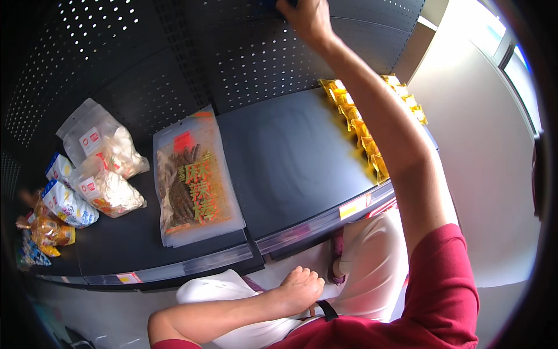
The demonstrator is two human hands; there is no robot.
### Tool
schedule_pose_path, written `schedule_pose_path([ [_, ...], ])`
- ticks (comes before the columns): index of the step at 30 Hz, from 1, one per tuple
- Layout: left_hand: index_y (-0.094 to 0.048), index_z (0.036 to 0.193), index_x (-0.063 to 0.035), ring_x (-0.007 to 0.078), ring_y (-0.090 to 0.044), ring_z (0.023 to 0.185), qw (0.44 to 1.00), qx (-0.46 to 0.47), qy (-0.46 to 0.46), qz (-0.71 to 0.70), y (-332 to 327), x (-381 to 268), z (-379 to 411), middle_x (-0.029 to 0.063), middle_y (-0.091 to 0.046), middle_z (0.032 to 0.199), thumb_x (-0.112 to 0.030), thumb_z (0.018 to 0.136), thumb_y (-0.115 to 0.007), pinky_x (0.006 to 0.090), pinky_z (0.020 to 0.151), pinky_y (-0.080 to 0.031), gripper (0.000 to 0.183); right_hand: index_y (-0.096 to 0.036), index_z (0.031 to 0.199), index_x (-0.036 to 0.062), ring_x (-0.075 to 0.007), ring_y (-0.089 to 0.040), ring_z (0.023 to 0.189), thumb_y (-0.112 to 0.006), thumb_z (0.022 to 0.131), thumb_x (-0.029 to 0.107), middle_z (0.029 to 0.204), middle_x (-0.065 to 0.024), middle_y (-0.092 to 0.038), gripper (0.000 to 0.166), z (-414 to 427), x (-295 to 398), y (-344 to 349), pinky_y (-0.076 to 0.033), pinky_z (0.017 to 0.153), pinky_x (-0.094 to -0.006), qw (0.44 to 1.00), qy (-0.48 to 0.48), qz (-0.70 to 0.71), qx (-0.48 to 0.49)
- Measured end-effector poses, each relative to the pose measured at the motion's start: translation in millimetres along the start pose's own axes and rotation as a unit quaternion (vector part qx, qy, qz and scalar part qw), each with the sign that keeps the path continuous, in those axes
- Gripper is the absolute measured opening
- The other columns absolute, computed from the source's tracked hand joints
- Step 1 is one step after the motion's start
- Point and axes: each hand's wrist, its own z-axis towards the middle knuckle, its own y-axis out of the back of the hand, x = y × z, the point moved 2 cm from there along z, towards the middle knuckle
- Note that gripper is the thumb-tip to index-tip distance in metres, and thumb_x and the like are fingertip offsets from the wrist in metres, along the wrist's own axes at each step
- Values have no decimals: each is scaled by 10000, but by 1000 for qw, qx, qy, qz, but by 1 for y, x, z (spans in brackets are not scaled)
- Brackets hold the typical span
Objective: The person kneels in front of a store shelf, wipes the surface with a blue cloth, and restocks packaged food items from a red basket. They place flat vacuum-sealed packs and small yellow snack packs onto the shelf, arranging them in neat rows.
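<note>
My right hand [308, 17] reaches up to the perforated back panel [261, 65] at the top edge; its fingers are partly cut off, against something dark blue that I cannot make out. Curled fingers close my left hand [301, 289], which rests near my waist, away from the shelf; nothing shows in it. Below the raised arm, yellow packets [368, 144] stand in rows at the right end of the grey shelf [287, 161], partly hidden by the forearm. Flat clear bags of dark snack sticks [194, 187] lie stacked left of the shelf joint.
Further left stand clear bags of pale snacks [114, 187], blue and white bags [69, 203] and orange-brown packets [50, 227]. Price strips [305, 231] run along the shelf's front edge. A pale wall [484, 174] borders the right side.
</note>
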Motion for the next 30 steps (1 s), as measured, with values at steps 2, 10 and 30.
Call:
schedule_pose_path([
  [2, -557, 802, -61, 259, -585, 702, 1000, -18, -4, -2, -2, 0, -1, 94, -556, 728, -143, 820, -585, 380, 635, -420, 89, -582, 1085, 76, -370, -537, 1015, -745, 753, 86, 1051, -176, -561, 370, 13, -11, 7, -457, 903, -475, 1000, 0, 3, 31],
  [10, -569, 828, -46, 275, -624, 753, 997, 70, 5, -45, 8, 1, 9, 114, -599, 777, -134, 811, -614, 389, 669, -458, 100, -582, 997, 124, -359, -546, 986, -744, 670, 5, 992, -150, -523, 384, -141, -48, -13, -483, 860, -444, 982, -49, -22, 182],
  [30, -573, 837, -43, 294, -637, 779, 996, 62, 30, -51, 8, 5, 6, 128, -616, 800, -136, 825, -640, 409, 711, -493, 114, -717, 1071, 181, -304, -577, 1024, -682, 816, 264, 1017, -133, -592, 270, -217, 46, -77, -483, 871, -410, 921, -41, 3, 387],
])
